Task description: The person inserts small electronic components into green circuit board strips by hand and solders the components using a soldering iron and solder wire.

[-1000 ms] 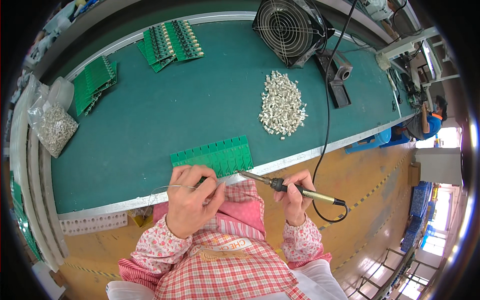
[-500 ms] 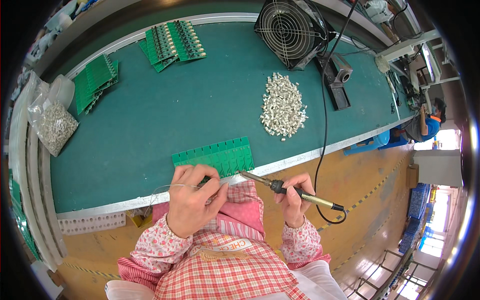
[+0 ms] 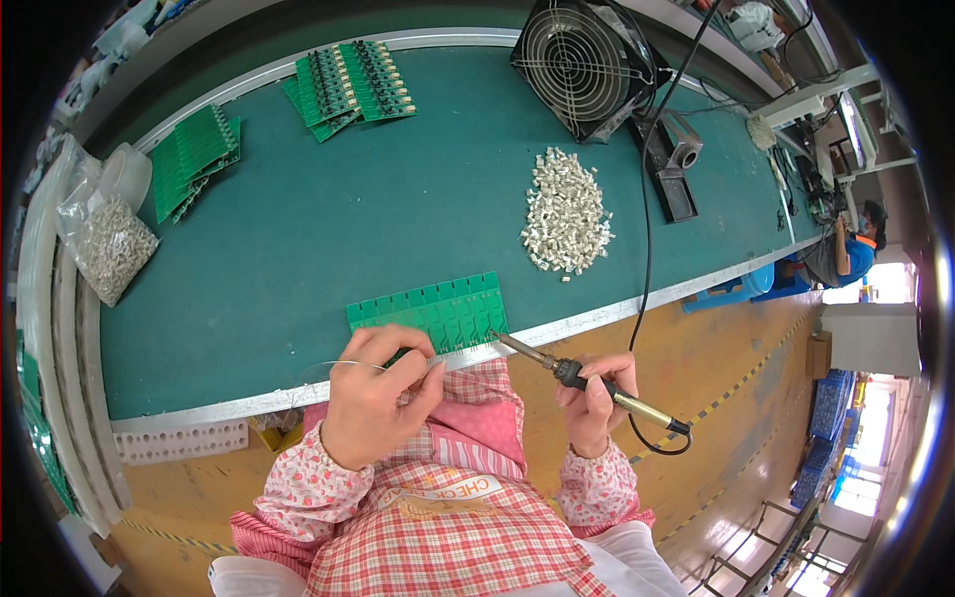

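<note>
A green circuit board [image 3: 430, 306] lies at the near edge of the bench. My right hand [image 3: 597, 400] grips a soldering iron [image 3: 587, 378] by its dark handle, with the tip at the board's right end, by its near edge. Over the board's near left part, my left hand [image 3: 383, 393] is closed on a thin strand of solder wire [image 3: 343, 363]. The wire trails off to the left; its working end is hidden by my fingers or too fine to see.
Beyond the board are a pile of small whitish parts [image 3: 567, 214], a black fan [image 3: 577, 65] and a soldering iron stand [image 3: 676, 174]. Stacked boards [image 3: 353, 85], more boards [image 3: 194, 154] and a bag of parts [image 3: 114, 244] lie left. A person [image 3: 856, 249] sits far right.
The soldering iron's tip has shifted slightly right along the board's near edge, my right hand moving with it. My left hand stays over the board, still holding the wire.
</note>
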